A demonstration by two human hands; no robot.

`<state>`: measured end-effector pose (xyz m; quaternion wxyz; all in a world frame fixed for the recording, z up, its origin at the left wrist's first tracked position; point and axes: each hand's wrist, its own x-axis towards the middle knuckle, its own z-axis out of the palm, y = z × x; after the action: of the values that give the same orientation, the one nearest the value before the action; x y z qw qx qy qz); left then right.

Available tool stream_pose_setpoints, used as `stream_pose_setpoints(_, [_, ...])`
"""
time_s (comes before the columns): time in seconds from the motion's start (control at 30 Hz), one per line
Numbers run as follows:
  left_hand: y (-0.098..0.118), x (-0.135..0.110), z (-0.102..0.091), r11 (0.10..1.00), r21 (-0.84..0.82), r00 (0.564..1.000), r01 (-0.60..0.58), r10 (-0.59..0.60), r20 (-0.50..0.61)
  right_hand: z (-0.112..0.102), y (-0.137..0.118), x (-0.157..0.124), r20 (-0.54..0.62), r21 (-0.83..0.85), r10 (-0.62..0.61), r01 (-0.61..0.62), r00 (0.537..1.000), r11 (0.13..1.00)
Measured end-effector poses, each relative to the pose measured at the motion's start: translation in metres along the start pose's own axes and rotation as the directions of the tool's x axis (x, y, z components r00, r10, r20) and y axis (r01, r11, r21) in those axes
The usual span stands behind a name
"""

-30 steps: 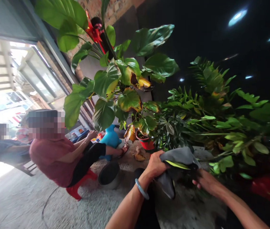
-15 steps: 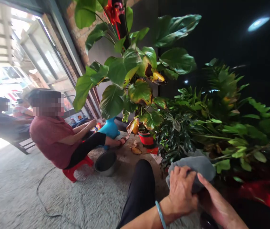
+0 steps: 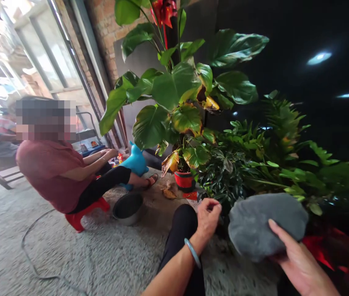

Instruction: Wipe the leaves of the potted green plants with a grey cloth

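In my right hand [image 3: 297,255] is a soft grey fabric piece [image 3: 263,226], rounded and puffy with a gathered-looking edge. The thumb lies across its near face, while the other fingers are tucked behind it, out of sight. My left hand [image 3: 208,220], with a pale bangle [image 3: 193,253] on the wrist, is raised to the left of the fabric and apart from it. Its fingers are curled together in a pinch above my knee [image 3: 185,222]; whether a small thing is between them cannot be made out.
Leafy plants [image 3: 242,164] crowd the right side beyond the fabric. A tall plant stands in a red pot [image 3: 184,181]. At left, a person in a red shirt [image 3: 49,172] sits on a red stool [image 3: 86,211], beside a dark bucket [image 3: 128,209] and a blue toy animal [image 3: 136,160].
My left hand has come off the grey fabric and moved left and slightly up. The fabric, still in my right hand, shows more of its face. The view has shifted a little.
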<state>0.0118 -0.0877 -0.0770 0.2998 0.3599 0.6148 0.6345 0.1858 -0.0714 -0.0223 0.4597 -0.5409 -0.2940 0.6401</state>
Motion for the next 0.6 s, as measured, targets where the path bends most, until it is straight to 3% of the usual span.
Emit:
stream_pose_setpoints(0.1, [-0.005,0.032,0.004,0.987,-0.069,0.978,0.142,-0.151,-0.145,0.006,-0.026,-0.004,-0.060,0.038,-0.300,0.303,0.952,0.952])
stream_pose_setpoints(0.13, [-0.008,0.040,0.008,0.975,-0.117,0.967,0.189,-0.205,-0.152,0.008,-0.030,-0.005,-0.083,0.012,-0.357,0.359,0.931,0.933])
stream_pose_setpoints(0.2, [-0.013,0.052,0.017,0.940,-0.229,0.950,0.251,-0.284,-0.125,0.011,-0.028,-0.007,-0.121,-0.046,-0.345,0.342,0.931,0.939])
stream_pose_setpoints(0.3, [-0.020,0.062,0.028,0.883,-0.377,0.953,0.278,-0.302,-0.005,0.006,-0.007,-0.012,-0.108,-0.061,-0.130,0.124,0.986,0.990])
stream_pose_setpoints(0.37, [-0.025,0.066,0.032,0.839,-0.442,0.947,0.319,-0.305,0.103,-0.004,0.010,-0.011,-0.084,-0.096,-0.056,0.048,0.995,0.994])
stream_pose_setpoints(0.5, [-0.038,0.073,0.036,0.750,-0.484,0.891,0.452,-0.360,0.276,-0.019,0.016,0.017,-0.075,-0.159,-0.278,0.264,0.958,0.951])
stream_pose_setpoints(0.6, [-0.048,0.078,0.040,0.680,-0.554,0.876,0.481,-0.338,0.345,-0.007,0.003,0.046,-0.121,-0.125,-0.434,0.420,0.893,0.899])
